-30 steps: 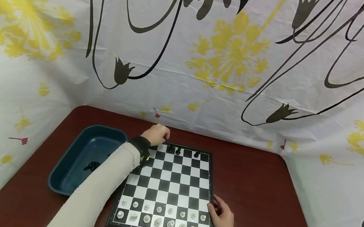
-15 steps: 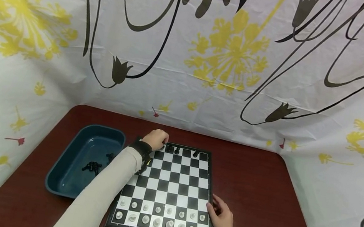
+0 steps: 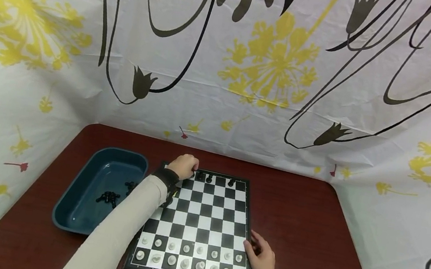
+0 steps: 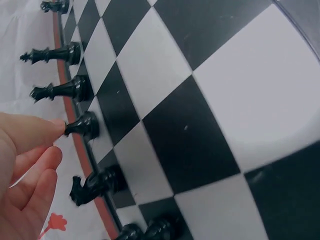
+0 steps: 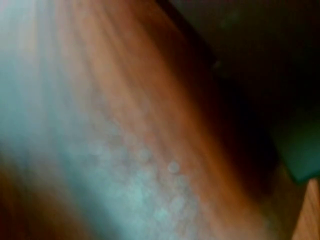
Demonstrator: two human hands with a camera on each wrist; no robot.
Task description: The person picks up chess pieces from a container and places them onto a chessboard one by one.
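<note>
My left hand (image 3: 183,166) is over the far left of the chessboard (image 3: 208,198). In the left wrist view, its thumb and fingertips pinch the top of a black bishop (image 4: 85,125), whose base is at the far row of squares. The bishop is between a black knight (image 4: 97,185) and a black queen (image 4: 60,90); a black king (image 4: 50,53) stands beyond the queen. At the board's right edge rests my right hand (image 3: 263,260), fingers loosely bent and thumb against the rim. The right wrist view is too blurred to show its fingers.
Several white chess pieces (image 3: 185,263) fill the two near rows. Left of the board, a blue tray (image 3: 63,214) holds loose black pieces (image 3: 108,198). The dark red table (image 3: 308,239) extends to the right, and a patterned cloth (image 3: 241,129) hangs behind it.
My left hand is slightly lower in the head view than a second ago and stays at the far row. The view has shifted slightly. My right hand stays at the board's edge.
</note>
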